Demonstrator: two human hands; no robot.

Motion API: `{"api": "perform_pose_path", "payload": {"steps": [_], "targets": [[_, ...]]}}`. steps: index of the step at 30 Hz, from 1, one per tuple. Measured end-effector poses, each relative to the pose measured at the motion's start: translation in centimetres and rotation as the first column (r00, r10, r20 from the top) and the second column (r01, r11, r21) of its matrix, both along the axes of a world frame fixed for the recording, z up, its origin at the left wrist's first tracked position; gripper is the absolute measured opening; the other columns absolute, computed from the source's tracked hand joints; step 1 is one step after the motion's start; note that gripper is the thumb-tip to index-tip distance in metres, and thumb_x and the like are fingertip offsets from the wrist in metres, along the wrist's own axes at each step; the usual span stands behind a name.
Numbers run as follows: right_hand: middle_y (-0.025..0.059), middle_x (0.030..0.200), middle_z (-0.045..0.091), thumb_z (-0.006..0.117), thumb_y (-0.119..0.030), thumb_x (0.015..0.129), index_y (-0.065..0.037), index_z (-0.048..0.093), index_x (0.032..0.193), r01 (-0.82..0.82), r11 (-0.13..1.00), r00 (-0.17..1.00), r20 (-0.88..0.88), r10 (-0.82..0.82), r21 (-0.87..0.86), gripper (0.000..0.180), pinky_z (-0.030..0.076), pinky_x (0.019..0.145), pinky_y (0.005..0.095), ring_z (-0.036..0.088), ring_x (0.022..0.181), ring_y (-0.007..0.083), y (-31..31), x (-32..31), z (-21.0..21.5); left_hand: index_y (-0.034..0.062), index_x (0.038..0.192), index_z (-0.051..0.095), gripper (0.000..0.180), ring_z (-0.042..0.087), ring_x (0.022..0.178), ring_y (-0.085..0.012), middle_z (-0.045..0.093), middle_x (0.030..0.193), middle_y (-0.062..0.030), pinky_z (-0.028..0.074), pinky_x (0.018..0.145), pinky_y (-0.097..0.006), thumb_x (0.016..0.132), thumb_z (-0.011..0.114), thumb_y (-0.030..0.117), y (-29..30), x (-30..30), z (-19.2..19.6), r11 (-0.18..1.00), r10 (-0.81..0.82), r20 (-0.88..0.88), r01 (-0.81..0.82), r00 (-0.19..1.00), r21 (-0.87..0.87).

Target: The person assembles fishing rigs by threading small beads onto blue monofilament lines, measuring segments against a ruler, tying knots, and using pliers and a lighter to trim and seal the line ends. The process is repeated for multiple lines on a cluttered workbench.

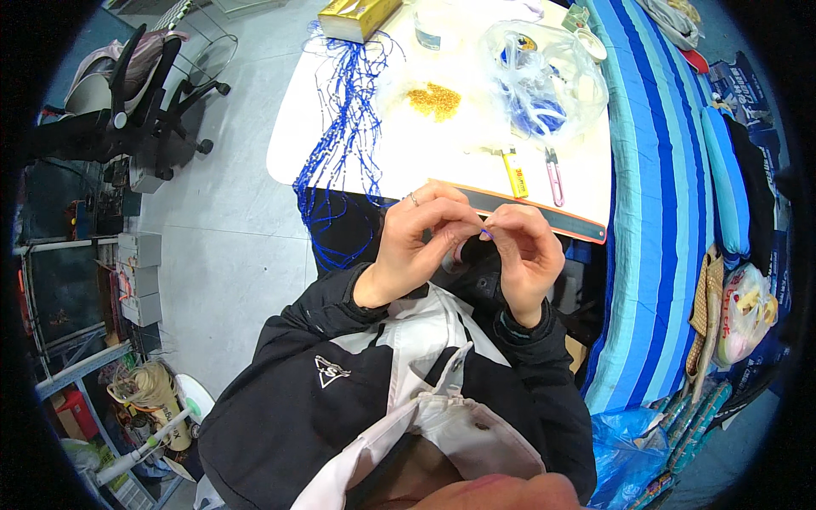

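In front of my chest, at the near edge of the white table [293,144], both hands meet fingertip to fingertip. My left hand [416,242], with a ring on one finger, pinches a tiny blue thread-like piece [485,232]. The thumb and forefinger of my right hand [529,259] close on the same piece from the other side. Most of it is hidden by the fingers. Left of my hands, a bundle of blue beaded strands [344,140] runs down the tabletop and hangs over the edge. Beyond my hands lies a heap of small gold beads [434,102].
A yellow slim item [515,173] and a pink utility knife [555,178] lie near a black, orange-edged strip [544,219]. Behind them sits a clear plastic bag [582,93] with blue contents. A gold box [353,21] rests on the strands. A blue-striped bed [654,212] flanks the table's right side.
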State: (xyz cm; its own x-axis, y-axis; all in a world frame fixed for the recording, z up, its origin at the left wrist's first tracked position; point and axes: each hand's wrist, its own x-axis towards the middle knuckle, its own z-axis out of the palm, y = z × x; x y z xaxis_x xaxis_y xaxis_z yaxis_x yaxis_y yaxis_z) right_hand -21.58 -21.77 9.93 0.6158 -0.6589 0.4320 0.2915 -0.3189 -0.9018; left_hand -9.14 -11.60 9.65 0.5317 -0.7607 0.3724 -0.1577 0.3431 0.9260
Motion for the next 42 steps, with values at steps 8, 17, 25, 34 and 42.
{"api": "perform_pose_path", "payload": {"steps": [8,17,25,34,42], "targets": [[0.0129,0.089,0.066,0.070,0.010,0.080,0.002,0.064,0.092,0.059,0.968,0.998,0.033,-0.053,-0.244,0.015,0.051,0.062,0.0251,0.064,0.075,0.0176,1.5,1.0,0.8,0.0010,0.087,0.067,0.013,0.057,0.074,-0.0106,0.061,0.087,-0.0060,0.044,0.062,-0.022,0.078,0.067,-0.008,1.2,0.2,0.1,0.997,0.051,-0.025,-0.052,0.998,-0.053],[0.0128,0.089,0.066,0.071,0.011,0.077,0.002,0.066,0.093,0.107,0.911,0.994,0.022,-0.107,-0.398,0.020,0.053,0.062,0.0263,0.066,0.075,0.0186,1.7,0.8,1.4,0.0009,0.087,0.068,0.013,0.058,0.074,-0.0119,0.062,0.087,-0.0068,0.045,0.061,-0.023,0.077,0.068,-0.008,1.5,0.1,0.4,0.995,0.090,0.031,-0.088,0.995,-0.036],[0.0133,0.088,0.067,0.071,0.008,0.078,0.001,0.066,0.094,0.020,0.944,0.999,-0.039,-0.035,-0.329,0.018,0.053,0.064,0.0273,0.066,0.076,0.0192,1.2,0.2,1.9,-0.0008,0.087,0.068,0.015,0.061,0.075,-0.0137,0.062,0.087,-0.0082,0.049,0.062,-0.024,0.076,0.067,-0.011,1.8,0.6,0.9,0.997,0.077,0.145,-0.073,0.986,-0.037],[0.0115,0.088,0.067,0.072,0.006,0.078,0.000,0.068,0.093,-0.019,0.934,0.995,-0.095,-0.016,-0.356,0.016,0.054,0.067,0.0292,0.067,0.076,0.0211,1.0,-0.1,2.3,-0.0016,0.088,0.068,0.013,0.061,0.072,-0.0150,0.063,0.087,-0.0093,0.048,0.061,-0.024,0.076,0.069,-0.008,2.3,0.7,1.3,0.999,0.034,0.168,-0.040,0.985,0.033],[0.0107,0.088,0.067,0.072,0.006,0.076,0.000,0.068,0.092,-0.028,0.934,0.994,-0.107,-0.011,-0.356,0.018,0.054,0.067,0.0296,0.067,0.076,0.0212,1.0,-0.2,2.6,-0.0013,0.088,0.068,0.012,0.060,0.073,-0.0158,0.063,0.086,-0.0095,0.047,0.061,-0.025,0.077,0.069,-0.006,2.4,0.8,1.3,0.999,0.013,0.138,-0.020,0.990,0.051]]}}
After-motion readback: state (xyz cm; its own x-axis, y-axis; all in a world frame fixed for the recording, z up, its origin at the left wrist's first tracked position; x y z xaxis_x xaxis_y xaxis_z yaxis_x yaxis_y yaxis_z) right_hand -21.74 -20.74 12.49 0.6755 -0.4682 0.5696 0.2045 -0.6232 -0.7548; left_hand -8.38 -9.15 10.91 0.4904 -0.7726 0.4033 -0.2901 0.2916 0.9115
